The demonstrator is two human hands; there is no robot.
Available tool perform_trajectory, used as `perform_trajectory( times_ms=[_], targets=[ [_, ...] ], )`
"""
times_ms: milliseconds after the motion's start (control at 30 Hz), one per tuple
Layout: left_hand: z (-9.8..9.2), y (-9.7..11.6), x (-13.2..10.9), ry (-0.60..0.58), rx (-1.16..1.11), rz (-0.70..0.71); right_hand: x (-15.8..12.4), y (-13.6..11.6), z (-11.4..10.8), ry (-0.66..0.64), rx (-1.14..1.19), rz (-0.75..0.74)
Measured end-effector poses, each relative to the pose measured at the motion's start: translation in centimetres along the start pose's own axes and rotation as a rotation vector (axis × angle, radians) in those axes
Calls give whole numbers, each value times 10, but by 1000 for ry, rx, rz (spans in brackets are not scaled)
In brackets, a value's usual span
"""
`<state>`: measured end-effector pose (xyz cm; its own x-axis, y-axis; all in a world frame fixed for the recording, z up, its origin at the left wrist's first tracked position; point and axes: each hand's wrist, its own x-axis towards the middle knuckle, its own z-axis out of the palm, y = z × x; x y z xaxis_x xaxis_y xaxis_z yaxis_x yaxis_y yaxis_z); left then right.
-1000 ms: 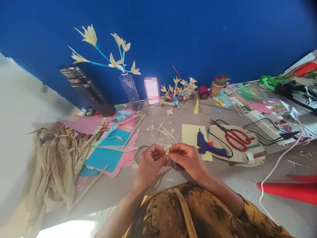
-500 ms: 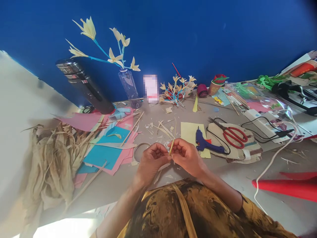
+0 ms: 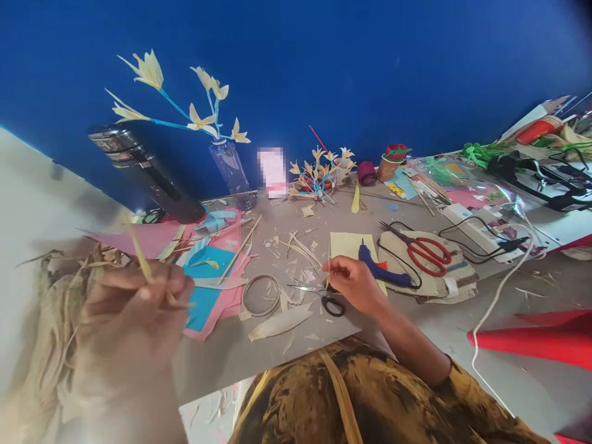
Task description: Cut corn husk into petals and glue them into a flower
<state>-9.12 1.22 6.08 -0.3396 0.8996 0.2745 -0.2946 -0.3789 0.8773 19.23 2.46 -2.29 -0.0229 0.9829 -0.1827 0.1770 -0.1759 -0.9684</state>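
Note:
My left hand (image 3: pixel 139 320), raised at the left and blurred by motion, pinches a narrow yellowish strip of dried husk (image 3: pixel 140 254) between thumb and fingers. My right hand (image 3: pixel 356 287) hovers over the table's middle, its fingertips closed on a thin pale stem (image 3: pixel 328 272). Just below those fingertips lie scissors with a black handle (image 3: pixel 333 306). A wide pale husk piece (image 3: pixel 280 323) and a round coil (image 3: pixel 261 295) rest between the hands. Small husk scraps (image 3: pixel 296 246) are strewn about. Behind my left hand hangs a bundle of dried husks (image 3: pixel 50 314).
A blue glue gun (image 3: pixel 382 271) and red-handled shears (image 3: pixel 428 254) lie at right on cloth and yellow paper. Husk flowers stand in a clear bottle (image 3: pixel 231 172), beside a dark flask (image 3: pixel 148 176). Blue paper (image 3: pixel 210 306) lies at left, a power strip (image 3: pixel 481 231) at right.
My hands have come apart. The left has swung far left and up with a husk strip; the right stays near its place with a thin stem. Scissors and coil are uncovered.

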Motion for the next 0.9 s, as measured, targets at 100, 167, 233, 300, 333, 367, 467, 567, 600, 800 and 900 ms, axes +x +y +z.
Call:
perform_trajectory(
  times_ms=[100, 167, 233, 300, 333, 367, 467, 567, 600, 800, 900],
  targets=[
    [-22, -12, 21, 212, 585, -39, -2, -2, 1, -173, 331, 149],
    [-23, -32, 18, 120, 939, -65, -4, -2, 5, -256, 488, 216],
    [-11, -52, 1, 25, 965, 12, -7, -1, 9, -340, 555, 241],
    [11, -68, -22, -200, 764, -268, -9, -2, 12, -422, 561, 250],
    [23, -75, -32, -315, 611, -437, -10, -2, 14, -450, 550, 255],
    [35, -80, -42, -385, 452, -552, -12, -1, 15, -462, 532, 258],
    [57, -92, -55, -508, 229, -660, -14, 2, 17, -443, 453, 239],
    [61, -98, -54, -471, 250, -583, -13, 9, 17, -426, 364, 168],
    [60, -99, -52, -446, 233, -590, -13, 11, 17, -418, 344, 149],
    [53, -97, -45, -322, 73, -706, -10, 4, 18, -353, 283, 161],
    [50, -92, -40, -324, 97, -684, -7, -2, 21, -359, 261, 136]
  ],
)
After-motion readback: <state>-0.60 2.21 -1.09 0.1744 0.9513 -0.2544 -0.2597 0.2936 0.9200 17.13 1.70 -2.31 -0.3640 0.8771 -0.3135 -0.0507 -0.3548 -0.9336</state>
